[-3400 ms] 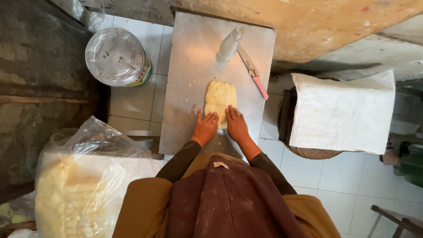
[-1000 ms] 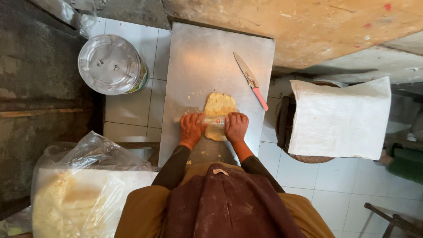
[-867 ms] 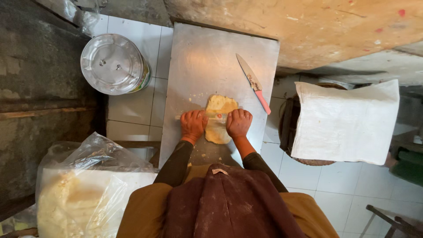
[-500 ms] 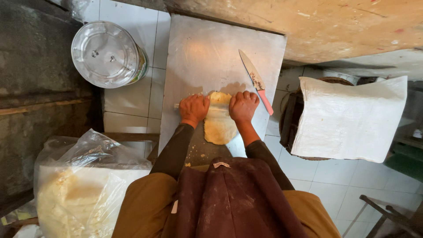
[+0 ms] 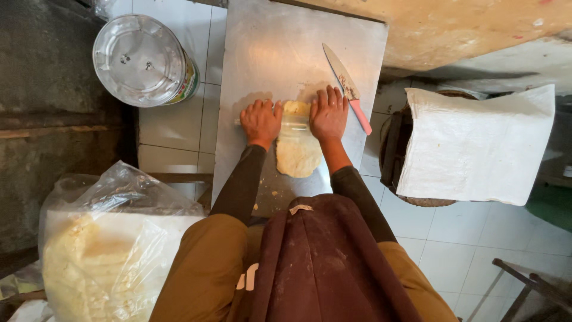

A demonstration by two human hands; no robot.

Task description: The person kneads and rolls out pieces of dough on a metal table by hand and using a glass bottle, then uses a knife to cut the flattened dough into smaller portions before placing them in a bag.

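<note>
A pale flattened piece of dough [image 5: 296,154] lies on a metal work board [image 5: 268,53]. A clear rolling pin [image 5: 296,122] rests across the dough's far end. My left hand [image 5: 260,121] presses on the pin's left end and my right hand [image 5: 329,113] on its right end, palms down with fingers stretched forward. The pin's ends are hidden under my hands. A knife with a pink handle [image 5: 347,87] lies on the board just right of my right hand.
A round metal tin with a lid [image 5: 143,59] stands on the tiled floor at the left. A clear plastic bag of pale dough [image 5: 101,250] sits at the lower left. A basket covered by a white cloth [image 5: 476,143] stands at the right.
Both hands have pushed the rolling pin away from me along the dough, from its near part to its far end. The dough is longer than it was.
</note>
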